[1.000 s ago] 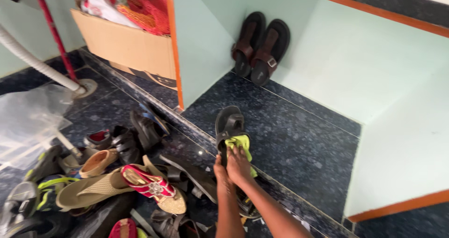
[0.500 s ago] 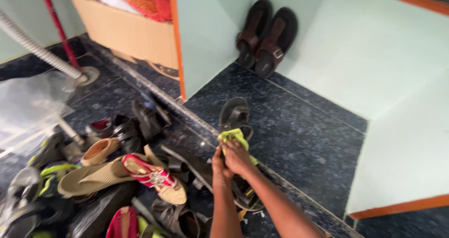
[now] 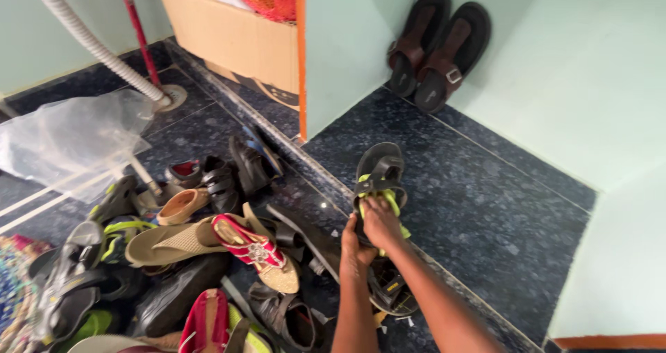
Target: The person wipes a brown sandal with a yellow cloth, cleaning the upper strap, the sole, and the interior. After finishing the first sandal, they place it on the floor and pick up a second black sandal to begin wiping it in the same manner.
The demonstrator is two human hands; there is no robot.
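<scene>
fingers of the right hand [image 3: 381,221] press a yellow-green cloth [image 3: 388,204] onto a black sandal [image 3: 378,176], centre frame; the left hand [image 3: 354,250] grips the sandal's heel end, fingers hidden. pressed too hard, the sandal could slip off the floor ledge [image 3: 316,172] into the shoe pile [image 3: 208,256], lower left.

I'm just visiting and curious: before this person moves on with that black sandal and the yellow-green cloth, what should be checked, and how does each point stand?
1. Right hand presses the yellow-green cloth on the black strapped sandal: ok.
2. Left hand steadies the sandal's near end: cannot tell, partly hidden.
3. Sandal lies flat on the dark speckled stone floor: ok.
4. Floor beyond the sandal free up to the pair of brown sandals leaning on the wall: ok.
5. Pile of mixed shoes crowds the left side: not ok.
</scene>
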